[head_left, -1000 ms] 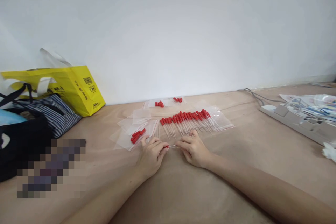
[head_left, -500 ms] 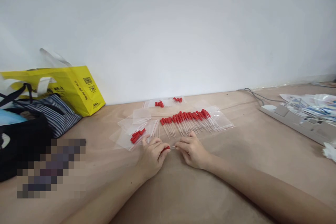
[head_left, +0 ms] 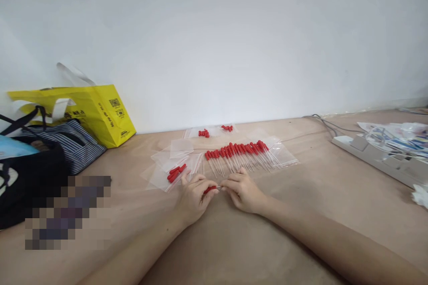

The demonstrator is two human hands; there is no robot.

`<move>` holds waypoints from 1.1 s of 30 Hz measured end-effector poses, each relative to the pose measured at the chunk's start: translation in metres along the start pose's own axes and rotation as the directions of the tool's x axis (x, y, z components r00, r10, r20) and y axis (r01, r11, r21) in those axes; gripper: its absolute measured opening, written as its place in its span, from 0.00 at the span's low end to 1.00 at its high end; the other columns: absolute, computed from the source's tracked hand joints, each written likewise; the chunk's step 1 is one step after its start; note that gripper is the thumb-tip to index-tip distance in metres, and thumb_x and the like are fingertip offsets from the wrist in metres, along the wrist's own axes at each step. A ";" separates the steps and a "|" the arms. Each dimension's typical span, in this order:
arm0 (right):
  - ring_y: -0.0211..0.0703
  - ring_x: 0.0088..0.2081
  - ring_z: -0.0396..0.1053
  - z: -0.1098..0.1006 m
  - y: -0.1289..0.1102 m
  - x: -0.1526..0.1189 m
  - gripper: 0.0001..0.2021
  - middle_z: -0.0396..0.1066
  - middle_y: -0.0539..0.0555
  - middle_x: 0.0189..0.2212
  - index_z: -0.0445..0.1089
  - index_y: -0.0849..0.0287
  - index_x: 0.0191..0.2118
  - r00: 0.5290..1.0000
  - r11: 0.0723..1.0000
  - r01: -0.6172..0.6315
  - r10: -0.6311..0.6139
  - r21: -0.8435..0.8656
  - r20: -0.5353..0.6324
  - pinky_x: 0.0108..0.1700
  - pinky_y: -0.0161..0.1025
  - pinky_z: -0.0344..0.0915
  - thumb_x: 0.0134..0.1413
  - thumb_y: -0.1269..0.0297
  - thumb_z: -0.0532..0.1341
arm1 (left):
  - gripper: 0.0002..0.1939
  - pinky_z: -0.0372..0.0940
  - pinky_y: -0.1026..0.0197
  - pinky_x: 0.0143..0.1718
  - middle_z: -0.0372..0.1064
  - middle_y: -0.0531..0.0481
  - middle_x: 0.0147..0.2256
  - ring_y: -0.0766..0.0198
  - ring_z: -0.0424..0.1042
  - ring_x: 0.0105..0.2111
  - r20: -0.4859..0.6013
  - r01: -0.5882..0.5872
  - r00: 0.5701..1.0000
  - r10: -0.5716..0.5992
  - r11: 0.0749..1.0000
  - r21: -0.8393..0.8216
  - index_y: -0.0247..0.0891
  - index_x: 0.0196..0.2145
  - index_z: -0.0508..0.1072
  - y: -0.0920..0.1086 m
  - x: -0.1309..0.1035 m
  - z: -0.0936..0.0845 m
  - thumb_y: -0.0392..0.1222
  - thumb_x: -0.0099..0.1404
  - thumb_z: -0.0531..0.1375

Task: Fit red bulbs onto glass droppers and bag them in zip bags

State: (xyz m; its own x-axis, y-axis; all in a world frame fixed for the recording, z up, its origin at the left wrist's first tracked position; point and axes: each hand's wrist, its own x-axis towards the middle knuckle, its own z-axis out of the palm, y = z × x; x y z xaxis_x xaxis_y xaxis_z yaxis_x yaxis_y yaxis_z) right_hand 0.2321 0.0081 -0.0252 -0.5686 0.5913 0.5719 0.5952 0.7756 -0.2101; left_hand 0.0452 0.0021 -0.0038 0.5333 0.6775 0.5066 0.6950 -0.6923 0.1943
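Note:
My left hand (head_left: 195, 198) pinches a red piece (head_left: 210, 189) between thumb and fingers. From its right end a thin pale stick (head_left: 219, 187) reaches to my right hand (head_left: 240, 190), whose fingertips are closed on it. Just beyond the hands lies a row of red-tipped sticks (head_left: 234, 150) on clear plastic bags (head_left: 286, 156). Several loose red pieces (head_left: 175, 173) rest on a clear bag (head_left: 158, 173) left of the row. Two small red clusters (head_left: 203, 133) (head_left: 227, 128) lie farther back on another bag.
On the left stand a yellow bag (head_left: 115, 116), a striped pouch (head_left: 80, 147) and a black bag (head_left: 36, 182). A blurred-out object (head_left: 68, 213) lies near them. At the right are a power strip (head_left: 374, 158), cables (head_left: 326, 122), plastic-wrapped items (head_left: 394, 138) and white tissue (head_left: 419, 195).
My right hand has shifted slightly left, closer to my left hand, and less of the stick shows between them. The view has shifted slightly.

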 end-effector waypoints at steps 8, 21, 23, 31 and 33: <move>0.36 0.28 0.62 0.000 0.000 0.000 0.10 0.68 0.52 0.26 0.67 0.61 0.35 0.998 0.995 -0.062 0.063 0.074 -0.013 0.34 0.36 0.47 0.54 0.73 0.49 | 0.07 0.38 0.46 0.53 0.71 0.57 0.25 0.64 0.67 0.30 -0.059 -0.005 0.998 0.005 1.000 0.002 0.41 0.28 0.69 -0.002 0.002 0.001 0.41 0.61 0.54; 0.37 0.31 0.62 -0.013 0.005 0.000 0.11 0.68 0.54 0.31 0.68 0.60 0.39 0.984 0.996 0.031 -0.046 0.087 0.174 0.36 0.36 0.52 0.57 0.68 0.49 | 0.07 0.36 0.47 0.52 0.71 0.58 0.24 0.62 0.66 0.34 0.074 -0.096 0.992 0.098 0.995 -0.033 0.44 0.27 0.71 -0.007 -0.002 -0.006 0.44 0.60 0.55; 0.38 0.32 0.62 -0.017 0.006 -0.001 0.11 0.67 0.54 0.31 0.68 0.59 0.40 0.983 0.999 0.026 -0.034 0.047 0.180 0.36 0.36 0.53 0.56 0.67 0.51 | 0.07 0.38 0.48 0.52 0.72 0.57 0.27 0.62 0.66 0.34 0.081 -0.109 0.991 0.108 0.994 0.004 0.45 0.31 0.71 -0.009 -0.001 -0.009 0.47 0.59 0.56; 0.40 0.34 0.65 -0.007 0.021 0.026 0.11 0.71 0.54 0.31 0.68 0.60 0.39 0.869 0.870 -0.493 0.490 -0.028 -0.076 0.36 0.35 0.55 0.52 0.69 0.51 | 0.14 0.45 0.47 0.48 0.70 0.46 0.39 0.55 0.64 0.41 -0.316 0.320 0.919 -0.236 0.914 0.251 0.39 0.41 0.69 -0.059 0.003 -0.022 0.47 0.59 0.52; 0.42 0.35 0.65 0.000 0.022 0.041 0.09 0.71 0.54 0.30 0.67 0.59 0.37 0.813 0.805 -0.582 0.571 -0.121 -0.115 0.37 0.37 0.54 0.51 0.69 0.52 | 0.13 0.48 0.48 0.46 0.70 0.46 0.38 0.54 0.64 0.41 -0.389 0.475 0.846 -0.366 0.848 0.235 0.39 0.37 0.70 -0.077 0.002 -0.027 0.42 0.60 0.49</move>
State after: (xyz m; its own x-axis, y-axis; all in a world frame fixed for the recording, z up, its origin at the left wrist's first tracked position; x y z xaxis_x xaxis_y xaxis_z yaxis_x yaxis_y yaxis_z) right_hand 0.2214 0.0493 -0.0066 -0.0575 0.8980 0.4363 0.8780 0.2535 -0.4060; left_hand -0.0198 0.0500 0.0048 0.0090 0.7297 0.6838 0.9559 -0.2070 0.2083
